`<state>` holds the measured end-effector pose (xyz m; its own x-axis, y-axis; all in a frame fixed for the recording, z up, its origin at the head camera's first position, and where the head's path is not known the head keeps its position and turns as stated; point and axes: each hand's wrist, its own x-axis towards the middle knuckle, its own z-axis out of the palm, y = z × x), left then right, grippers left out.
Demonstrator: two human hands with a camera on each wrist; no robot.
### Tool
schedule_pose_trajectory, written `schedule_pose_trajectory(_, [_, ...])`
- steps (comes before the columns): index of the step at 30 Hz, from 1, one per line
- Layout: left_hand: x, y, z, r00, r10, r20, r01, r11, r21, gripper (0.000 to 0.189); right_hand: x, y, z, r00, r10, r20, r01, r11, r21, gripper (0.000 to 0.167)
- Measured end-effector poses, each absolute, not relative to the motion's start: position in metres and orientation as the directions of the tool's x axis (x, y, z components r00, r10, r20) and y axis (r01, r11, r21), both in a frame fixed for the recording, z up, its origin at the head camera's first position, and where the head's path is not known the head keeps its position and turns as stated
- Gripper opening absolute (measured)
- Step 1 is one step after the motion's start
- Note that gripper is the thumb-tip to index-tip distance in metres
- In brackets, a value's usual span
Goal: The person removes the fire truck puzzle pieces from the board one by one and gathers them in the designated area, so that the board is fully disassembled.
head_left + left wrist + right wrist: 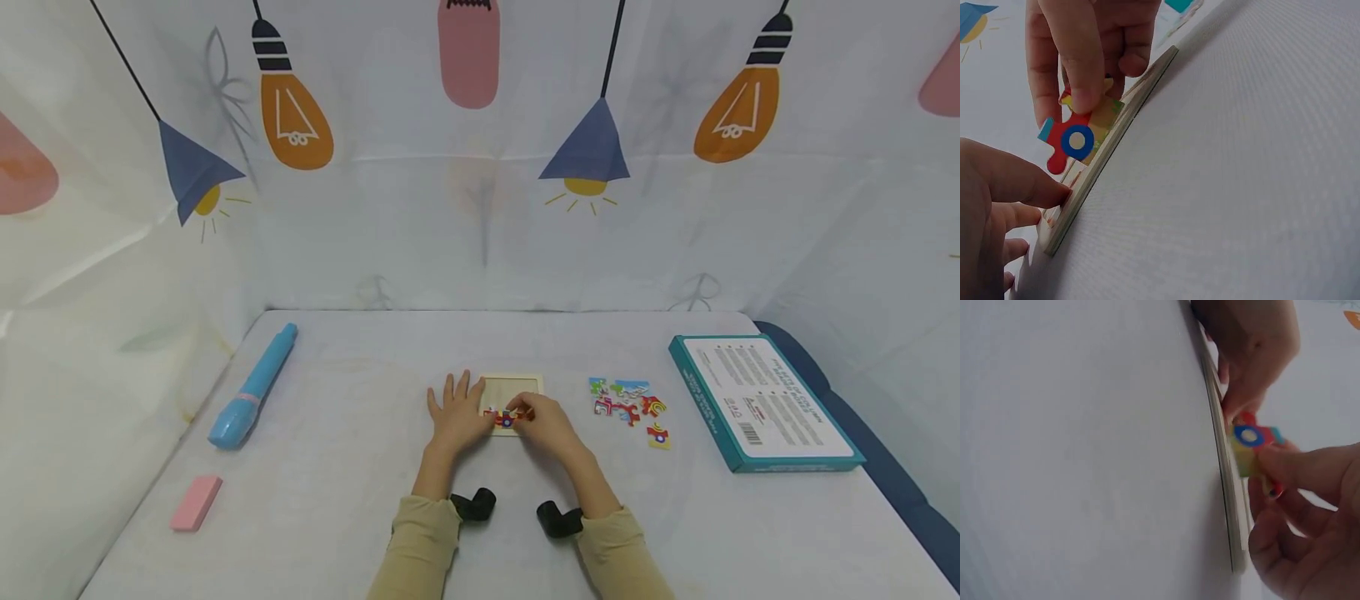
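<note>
A small wooden puzzle tray [512, 377] lies flat on the table between the two hands. The left hand [454, 423] rests along its left side with fingers spread, thumb pressing at the lower-left corner inside the rim. Between thumb and fingers, the right hand [547, 427] pinches a jigsaw piece [1089, 132] with red, yellow and a blue wheel. That piece is tilted over the tray's near edge, partly covered by the fingers. More red shows in the tray beside the left thumb, mostly hidden.
Several loose jigsaw pieces [627, 412] lie right of the tray. Farther right is a teal box [772, 404] with a white printed face. At the left are a light-blue pen-shaped object [255, 387] and a pink block [197, 503]. A white patterned curtain [480, 233] stands behind the table.
</note>
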<state>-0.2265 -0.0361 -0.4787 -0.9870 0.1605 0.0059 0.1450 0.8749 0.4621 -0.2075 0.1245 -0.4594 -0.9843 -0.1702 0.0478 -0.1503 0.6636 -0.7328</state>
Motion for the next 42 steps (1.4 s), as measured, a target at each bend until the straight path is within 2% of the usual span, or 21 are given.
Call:
schedule_pose_trajectory(10, [-0.228,-0.037,-0.481,-0.987,0.159,0.011,0.145,0.869,0.474,0.063,-0.207,0.159,-0.446,-0.997,-0.058,-0.043,-0.002,0.617,-0.787,0.017])
schedule_pose_trajectory(19, [-0.226,-0.036,-0.480,-0.986,0.166,0.010,0.150,0.868,0.474,0.063,-0.202,0.194,-0.446,-0.993,0.013,-0.116,0.101,0.591,-0.800,0.023])
schedule_pose_trajectory(32, [-0.226,-0.036,-0.480,-0.987,0.162,0.012,0.149,0.872,0.467,0.063,-0.189,0.236,-0.443,-0.987,0.088,-0.135,0.161,0.601,-0.783,0.027])
schedule_pose_trajectory(42, [-0.228,-0.037,-0.482,-0.986,0.164,0.014,0.151,0.868,0.473,0.063,-0.178,0.254,-0.446,-0.967,0.121,-0.222,0.251,0.578,-0.777,0.027])
